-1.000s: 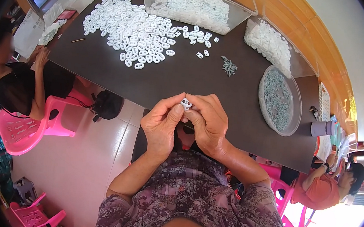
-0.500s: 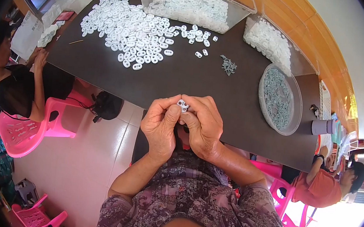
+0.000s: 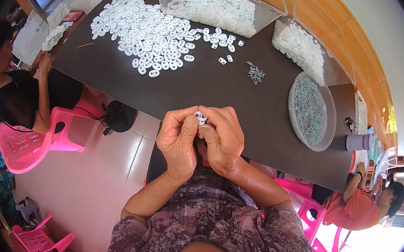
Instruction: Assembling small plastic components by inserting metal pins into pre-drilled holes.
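Observation:
Between the fingertips of both hands is a small white plastic piece with holes (image 3: 201, 118). My left hand (image 3: 179, 141) pinches it from the left, thumb toward me and index finger at its far edge. My right hand (image 3: 223, 140) closes on its right side in the same way, so the fingertips of the two hands nearly meet. Much of the piece is hidden by the fingers. Farther off on the dark table (image 3: 185, 93) lie a big heap of white oval two-holed pieces (image 3: 148, 31) and a few smaller white pieces (image 3: 222, 60).
A small pile of grey-green pins (image 3: 255, 73) lies right of centre, near a round clear tub (image 3: 331, 120) of similar ones. Clear bins (image 3: 270, 23) of white pieces line the back. A grey cup (image 3: 358, 142) stands at right. Co-workers sit left (image 3: 18, 93) and right (image 3: 354, 206).
Both hands have shifted very slightly left, and the white piece between the fingertips is tilted a little differently. The grip is the same.

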A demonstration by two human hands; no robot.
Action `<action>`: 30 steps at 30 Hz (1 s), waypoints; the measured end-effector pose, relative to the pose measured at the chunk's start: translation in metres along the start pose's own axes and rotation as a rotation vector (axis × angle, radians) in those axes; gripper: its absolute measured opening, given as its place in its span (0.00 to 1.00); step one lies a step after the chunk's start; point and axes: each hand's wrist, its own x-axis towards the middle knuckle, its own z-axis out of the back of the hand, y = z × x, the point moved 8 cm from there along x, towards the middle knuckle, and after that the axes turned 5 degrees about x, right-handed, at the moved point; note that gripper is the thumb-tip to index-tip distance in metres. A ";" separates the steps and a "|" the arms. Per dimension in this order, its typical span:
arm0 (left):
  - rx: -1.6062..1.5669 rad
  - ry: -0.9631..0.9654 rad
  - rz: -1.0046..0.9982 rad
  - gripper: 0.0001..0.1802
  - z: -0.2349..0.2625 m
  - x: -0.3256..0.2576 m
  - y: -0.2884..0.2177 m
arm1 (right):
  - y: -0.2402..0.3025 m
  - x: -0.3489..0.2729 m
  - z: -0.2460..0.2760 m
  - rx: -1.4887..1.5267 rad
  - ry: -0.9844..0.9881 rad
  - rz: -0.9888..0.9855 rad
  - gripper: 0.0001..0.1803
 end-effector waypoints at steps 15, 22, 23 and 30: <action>0.008 0.030 -0.030 0.09 -0.006 -0.007 -0.006 | 0.001 -0.005 0.004 0.065 -0.129 -0.091 0.14; 0.040 0.041 -0.075 0.09 -0.008 -0.011 -0.008 | 0.008 -0.006 0.007 -0.041 -0.074 0.102 0.13; 0.056 0.037 -0.101 0.09 -0.008 -0.011 -0.010 | 0.010 -0.006 0.007 -0.045 -0.075 0.115 0.12; 0.166 0.037 -0.300 0.09 -0.009 -0.011 -0.018 | 0.013 -0.004 0.006 -0.016 -0.115 0.160 0.12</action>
